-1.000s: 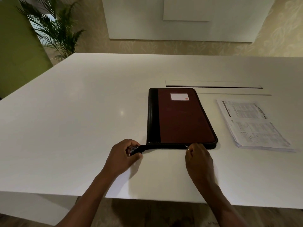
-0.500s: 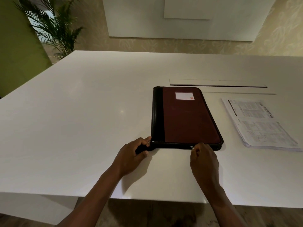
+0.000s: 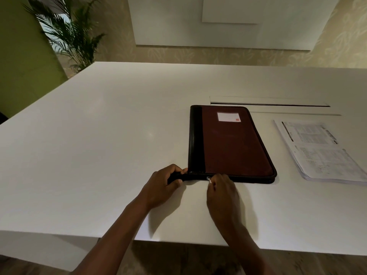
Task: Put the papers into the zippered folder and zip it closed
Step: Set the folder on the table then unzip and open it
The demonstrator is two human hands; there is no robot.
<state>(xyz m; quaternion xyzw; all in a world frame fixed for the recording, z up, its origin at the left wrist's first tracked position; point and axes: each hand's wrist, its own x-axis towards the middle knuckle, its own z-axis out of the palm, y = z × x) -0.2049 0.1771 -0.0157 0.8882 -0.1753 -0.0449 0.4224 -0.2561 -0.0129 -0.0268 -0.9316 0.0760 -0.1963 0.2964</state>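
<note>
My left hand grips the folder's black tab at its near corner; my right hand fingers pinch the zipper pull. The folder lies closed on the desk, papers stacked just beside it.

The right hand has slid the zipper pull leftward along the folder's near edge, toward the left hand, whose grip has closed again on the black tab.

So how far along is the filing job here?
Nothing is finished yet. The papers lie stacked on the table, right of the closed folder. The left hand grips its corner strap; the right hand pinches the zipper pull. Left: opening, loading, zipping shut.
</note>
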